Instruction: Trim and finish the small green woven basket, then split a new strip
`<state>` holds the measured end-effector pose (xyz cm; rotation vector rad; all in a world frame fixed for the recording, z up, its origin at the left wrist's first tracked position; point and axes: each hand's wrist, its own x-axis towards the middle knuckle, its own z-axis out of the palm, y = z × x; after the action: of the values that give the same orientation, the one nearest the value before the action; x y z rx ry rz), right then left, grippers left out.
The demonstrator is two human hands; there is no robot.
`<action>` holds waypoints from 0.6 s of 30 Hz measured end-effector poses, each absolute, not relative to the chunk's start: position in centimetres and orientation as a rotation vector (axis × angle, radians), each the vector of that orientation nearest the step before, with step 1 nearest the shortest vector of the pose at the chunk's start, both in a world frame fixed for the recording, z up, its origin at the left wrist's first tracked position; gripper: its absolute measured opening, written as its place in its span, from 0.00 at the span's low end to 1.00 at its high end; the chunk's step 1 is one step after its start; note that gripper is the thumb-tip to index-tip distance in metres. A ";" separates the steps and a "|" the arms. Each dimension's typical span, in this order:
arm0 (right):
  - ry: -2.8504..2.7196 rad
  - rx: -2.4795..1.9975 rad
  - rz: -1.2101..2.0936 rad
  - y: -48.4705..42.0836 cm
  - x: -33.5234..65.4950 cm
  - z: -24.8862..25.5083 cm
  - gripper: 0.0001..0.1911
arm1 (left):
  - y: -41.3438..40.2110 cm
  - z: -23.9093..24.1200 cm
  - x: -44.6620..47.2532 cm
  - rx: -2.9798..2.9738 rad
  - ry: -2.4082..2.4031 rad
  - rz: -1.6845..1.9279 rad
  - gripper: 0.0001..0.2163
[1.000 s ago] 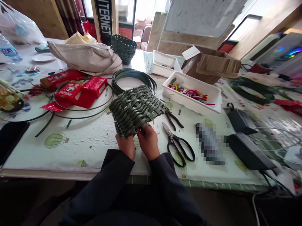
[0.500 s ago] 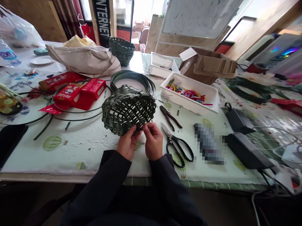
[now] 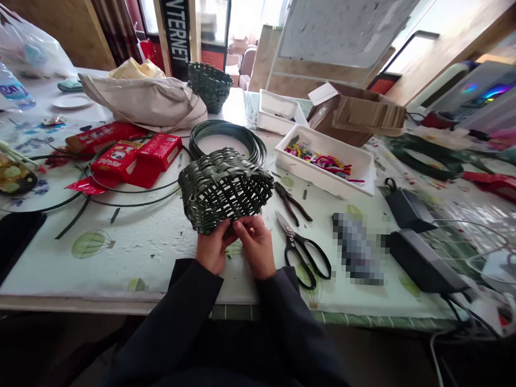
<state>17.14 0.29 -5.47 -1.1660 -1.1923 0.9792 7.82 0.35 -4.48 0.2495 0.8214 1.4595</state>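
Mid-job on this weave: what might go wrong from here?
The left hand and right hand pinch only the near edge of the basket, so it may tip, or the open weave there may slip loose. The scissors lie close beside the right hand, tips toward the basket; a sideways reach might get nicked.

Table [image 3: 144, 251]: pale cloth with a balloon print. Near edge: black scissors [image 3: 302, 249], pliers [image 3: 292, 202] just behind them. Right: two black adapters [image 3: 426, 261]. Centre back: white tray [image 3: 322, 185] of coloured bits, coil of green strip [image 3: 226, 132], cardboard box [image 3: 359, 115]. Left: red snack packs [image 3: 131, 156], cloth bag [image 3: 146, 100], small woven basket [image 3: 209, 86] behind it.
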 end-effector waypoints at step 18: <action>-1.117 -1.120 1.105 -1.3 15.7 -4.4 0.06 | 0.1 -4.5 8.4 0.393 1.020 1.679 0.11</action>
<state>15.74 -1.32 -4.40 -1.1195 -1.1168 1.1051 8.44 0.13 -4.53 0.3927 1.0198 1.6795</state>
